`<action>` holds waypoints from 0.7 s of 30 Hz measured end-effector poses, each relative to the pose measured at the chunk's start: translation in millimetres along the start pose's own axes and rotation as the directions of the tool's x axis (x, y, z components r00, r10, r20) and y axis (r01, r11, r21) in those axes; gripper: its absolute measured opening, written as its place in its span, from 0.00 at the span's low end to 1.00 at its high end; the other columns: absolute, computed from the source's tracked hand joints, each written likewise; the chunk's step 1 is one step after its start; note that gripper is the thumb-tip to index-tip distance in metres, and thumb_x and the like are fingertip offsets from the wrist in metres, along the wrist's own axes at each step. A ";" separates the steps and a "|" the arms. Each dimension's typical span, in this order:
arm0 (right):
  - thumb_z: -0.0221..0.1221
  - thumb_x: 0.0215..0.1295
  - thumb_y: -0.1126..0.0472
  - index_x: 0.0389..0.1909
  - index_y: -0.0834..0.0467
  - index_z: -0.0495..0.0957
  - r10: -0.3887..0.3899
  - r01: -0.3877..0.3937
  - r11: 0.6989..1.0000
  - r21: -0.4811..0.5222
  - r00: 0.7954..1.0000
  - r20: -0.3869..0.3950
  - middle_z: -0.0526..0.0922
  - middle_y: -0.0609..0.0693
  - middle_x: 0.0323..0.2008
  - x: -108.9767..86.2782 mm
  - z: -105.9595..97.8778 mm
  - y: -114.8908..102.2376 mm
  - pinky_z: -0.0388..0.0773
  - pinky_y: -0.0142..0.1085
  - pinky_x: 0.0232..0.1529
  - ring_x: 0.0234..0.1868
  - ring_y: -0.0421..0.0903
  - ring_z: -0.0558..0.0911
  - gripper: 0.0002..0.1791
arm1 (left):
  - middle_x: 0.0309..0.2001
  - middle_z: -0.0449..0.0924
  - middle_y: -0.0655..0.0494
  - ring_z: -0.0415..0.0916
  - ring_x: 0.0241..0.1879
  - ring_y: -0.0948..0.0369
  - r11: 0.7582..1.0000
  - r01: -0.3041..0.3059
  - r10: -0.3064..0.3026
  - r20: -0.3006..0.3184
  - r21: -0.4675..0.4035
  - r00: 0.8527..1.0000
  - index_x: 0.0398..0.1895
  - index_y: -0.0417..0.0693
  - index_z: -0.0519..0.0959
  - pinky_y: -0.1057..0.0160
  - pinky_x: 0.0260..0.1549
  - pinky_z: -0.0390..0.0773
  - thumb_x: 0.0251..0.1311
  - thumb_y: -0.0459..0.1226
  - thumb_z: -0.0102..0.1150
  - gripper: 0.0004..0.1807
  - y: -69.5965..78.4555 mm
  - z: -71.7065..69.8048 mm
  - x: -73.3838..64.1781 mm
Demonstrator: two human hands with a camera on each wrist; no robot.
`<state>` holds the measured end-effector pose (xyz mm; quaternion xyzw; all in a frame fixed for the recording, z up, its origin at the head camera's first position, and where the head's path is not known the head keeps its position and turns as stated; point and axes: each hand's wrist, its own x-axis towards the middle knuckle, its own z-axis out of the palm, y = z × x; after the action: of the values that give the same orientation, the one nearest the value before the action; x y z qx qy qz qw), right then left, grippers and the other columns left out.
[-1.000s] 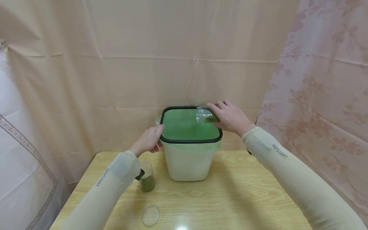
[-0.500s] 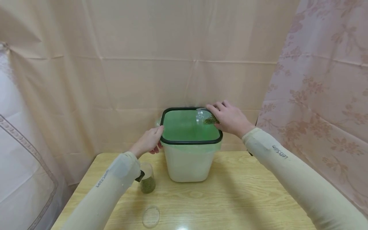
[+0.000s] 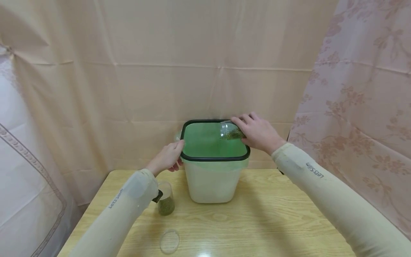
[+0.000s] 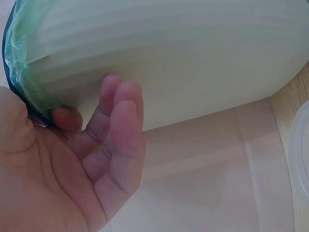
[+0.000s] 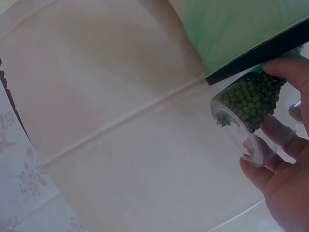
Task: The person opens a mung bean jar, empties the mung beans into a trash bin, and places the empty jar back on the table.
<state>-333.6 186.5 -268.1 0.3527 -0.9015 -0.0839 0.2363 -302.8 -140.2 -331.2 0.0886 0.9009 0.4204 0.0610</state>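
Note:
A white bin (image 3: 212,185) with a black rim (image 3: 213,159) stands on the table, lined with a green plastic bag (image 3: 205,141). My left hand (image 3: 167,157) pinches the rim's left side between thumb and index finger; its other fingers (image 4: 126,128) curve loosely beside the bin wall. Over the right side of the opening, my right hand (image 3: 259,132) grips a clear jar (image 3: 226,127) lying tilted, mouth to the left. Green mung beans (image 5: 251,99) fill its lower side and reach toward the mouth in the head view. The jar's base faces the right wrist camera.
Left of the bin, near my left wrist, a second clear jar (image 3: 166,205) with green contents stands upright on the wooden table (image 3: 257,228). A round clear lid (image 3: 169,241) lies closer to me. A beige curtain (image 3: 160,89) hangs behind the table.
The jar in my right hand has tipped further mouth-down, and the mung beans have slid from its base toward its mouth. My left hand keeps its hold on the rim.

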 end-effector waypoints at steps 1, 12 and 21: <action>0.75 0.56 0.59 0.71 0.59 0.68 -0.003 0.003 1.000 -0.006 1.000 -0.002 0.77 0.61 0.59 -0.1 -0.2 0.0 0.80 0.53 0.52 0.58 0.61 0.75 0.43 | 0.27 0.81 0.47 0.81 0.25 0.48 1.000 0.002 -0.002 0.001 0.000 1.000 0.47 0.43 0.76 0.57 0.22 0.82 0.78 0.58 0.26 0.33 0.2 0.0 -0.2; 0.77 0.54 0.58 0.71 0.59 0.68 -0.019 0.018 0.999 -0.032 1.000 -0.014 0.78 0.60 0.57 0.7 2.0 -0.3 0.80 0.52 0.51 0.55 0.60 0.76 0.44 | 0.28 0.82 0.47 0.81 0.25 0.48 1.000 0.011 -0.011 0.007 -0.001 1.000 0.47 0.42 0.77 0.55 0.24 0.83 0.77 0.59 0.26 0.35 0.1 -0.3 0.2; 0.77 0.53 0.60 0.70 0.60 0.69 -0.038 0.036 0.998 -0.050 0.999 -0.032 0.79 0.61 0.55 1.4 2.2 -1.9 0.80 0.52 0.52 0.53 0.61 0.77 0.43 | 0.29 0.82 0.47 0.80 0.24 0.51 1.000 0.014 -0.014 0.007 0.005 1.000 0.50 0.42 0.77 0.53 0.26 0.83 0.77 0.60 0.26 0.36 -0.3 -0.8 -0.4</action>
<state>-334.4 184.2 -270.1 0.3648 -0.8885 -0.1049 0.2581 -302.5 -141.1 -330.8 0.0837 0.9025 0.4173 0.0668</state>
